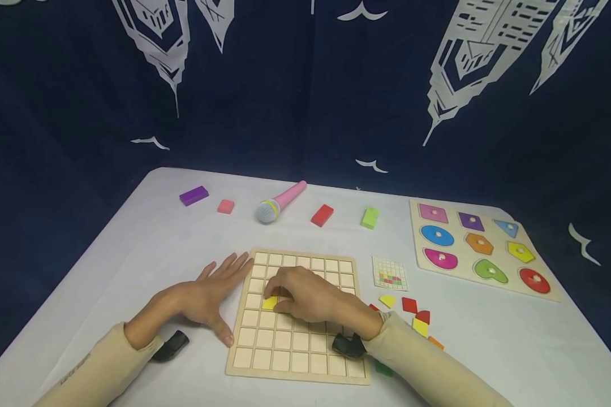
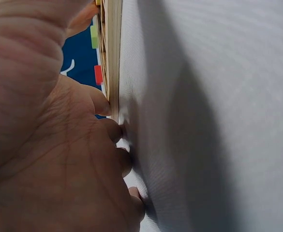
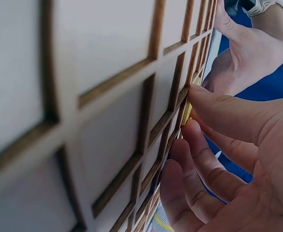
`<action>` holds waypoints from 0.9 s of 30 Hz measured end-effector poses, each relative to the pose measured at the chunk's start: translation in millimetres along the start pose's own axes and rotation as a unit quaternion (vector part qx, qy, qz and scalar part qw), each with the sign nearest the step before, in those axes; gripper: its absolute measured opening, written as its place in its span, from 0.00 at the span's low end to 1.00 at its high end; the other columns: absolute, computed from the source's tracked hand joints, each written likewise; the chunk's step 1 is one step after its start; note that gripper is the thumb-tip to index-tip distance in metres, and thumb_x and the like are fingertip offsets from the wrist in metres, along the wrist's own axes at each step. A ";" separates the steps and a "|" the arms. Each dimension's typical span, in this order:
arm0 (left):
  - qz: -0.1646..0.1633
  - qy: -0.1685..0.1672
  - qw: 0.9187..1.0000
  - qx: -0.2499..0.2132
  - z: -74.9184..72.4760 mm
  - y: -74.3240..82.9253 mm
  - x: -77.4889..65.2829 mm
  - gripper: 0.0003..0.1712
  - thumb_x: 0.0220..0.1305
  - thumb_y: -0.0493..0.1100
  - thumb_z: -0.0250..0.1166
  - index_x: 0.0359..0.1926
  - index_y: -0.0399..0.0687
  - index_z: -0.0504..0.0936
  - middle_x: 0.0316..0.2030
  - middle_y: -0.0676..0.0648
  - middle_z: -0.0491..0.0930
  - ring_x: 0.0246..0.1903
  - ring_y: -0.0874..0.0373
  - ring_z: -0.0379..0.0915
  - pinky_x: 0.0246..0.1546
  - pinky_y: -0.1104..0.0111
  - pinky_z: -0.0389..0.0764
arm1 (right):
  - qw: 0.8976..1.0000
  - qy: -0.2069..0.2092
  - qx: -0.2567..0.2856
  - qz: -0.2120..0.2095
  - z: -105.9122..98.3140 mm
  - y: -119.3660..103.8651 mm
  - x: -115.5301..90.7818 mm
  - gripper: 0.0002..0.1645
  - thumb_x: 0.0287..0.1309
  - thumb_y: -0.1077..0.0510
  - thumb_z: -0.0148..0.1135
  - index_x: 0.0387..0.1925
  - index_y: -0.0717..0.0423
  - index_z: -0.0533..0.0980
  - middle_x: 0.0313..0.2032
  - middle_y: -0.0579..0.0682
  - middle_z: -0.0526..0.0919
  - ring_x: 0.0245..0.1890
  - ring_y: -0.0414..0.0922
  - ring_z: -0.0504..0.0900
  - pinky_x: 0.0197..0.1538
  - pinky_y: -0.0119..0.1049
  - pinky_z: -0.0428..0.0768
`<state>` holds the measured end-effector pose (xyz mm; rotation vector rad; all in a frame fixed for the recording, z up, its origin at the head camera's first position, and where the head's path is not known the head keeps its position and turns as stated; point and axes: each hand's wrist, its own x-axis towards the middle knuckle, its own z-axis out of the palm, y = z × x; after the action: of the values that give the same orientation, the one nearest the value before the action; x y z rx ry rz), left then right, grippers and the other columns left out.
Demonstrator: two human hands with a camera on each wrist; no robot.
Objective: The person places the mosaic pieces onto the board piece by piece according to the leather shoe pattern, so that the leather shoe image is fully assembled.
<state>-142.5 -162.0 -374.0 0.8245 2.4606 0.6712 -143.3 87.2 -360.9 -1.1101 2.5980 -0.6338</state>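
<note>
A wooden grid board [image 1: 297, 375] with square cells lies flat on the white table. Over its upper left part, my right hand [image 1: 308, 295] pinches a yellow square tile [image 1: 269, 303] between thumb and fingers, low at the cells. The right wrist view shows the tile's thin yellow edge [image 3: 186, 113] at the thumb tip, close against the grid. My left hand [image 1: 203, 301] is spread beside the board's left edge, its fingertips and thumb right at the frame. In the left wrist view, the fingertips [image 2: 124, 162] rest on the table by the board's side [image 2: 114, 58].
Right of the board lie a small pattern card [image 1: 390, 275] and loose tiles, including a red one [image 1: 409, 305], partly behind the right forearm. A knobbed shape puzzle [image 1: 463, 268] is farther right. Behind are a pink toy microphone [image 1: 287, 198] and several blocks, one purple [image 1: 194, 195].
</note>
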 end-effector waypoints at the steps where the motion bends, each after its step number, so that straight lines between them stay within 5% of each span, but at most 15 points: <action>1: 0.000 0.000 1.000 -0.001 0.1 0.0 -0.1 0.87 0.30 0.64 0.84 0.79 0.36 0.36 0.79 0.36 0.30 0.78 0.36 0.20 0.72 0.34 0.28 | 1.000 0.000 -0.001 0.001 0.4 0.2 0.1 0.11 0.59 0.60 0.71 0.44 0.50 0.85 0.40 0.42 0.85 0.39 0.38 0.78 0.49 0.29 0.77; 12: 0.003 0.007 1.000 -0.007 2.1 1.0 -1.4 0.87 0.29 0.63 0.84 0.79 0.34 0.38 0.79 0.34 0.31 0.78 0.35 0.21 0.72 0.34 0.28 | 1.000 0.009 0.010 0.020 -8.5 4.8 -16.7 0.14 0.60 0.55 0.70 0.48 0.49 0.83 0.45 0.41 0.84 0.44 0.39 0.80 0.52 0.32 0.79; 27: 0.004 0.009 1.000 -0.010 0.6 3.3 -1.7 0.87 0.28 0.63 0.84 0.79 0.35 0.39 0.79 0.34 0.32 0.78 0.34 0.22 0.72 0.34 0.28 | 0.995 0.076 0.030 0.056 -41.0 48.7 -112.5 0.16 0.60 0.53 0.70 0.48 0.52 0.82 0.42 0.44 0.85 0.42 0.43 0.81 0.43 0.36 0.83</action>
<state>-139.6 -160.7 -372.1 0.8243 2.4635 0.7065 -112.9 211.4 -342.3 -0.9232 2.7257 -0.7945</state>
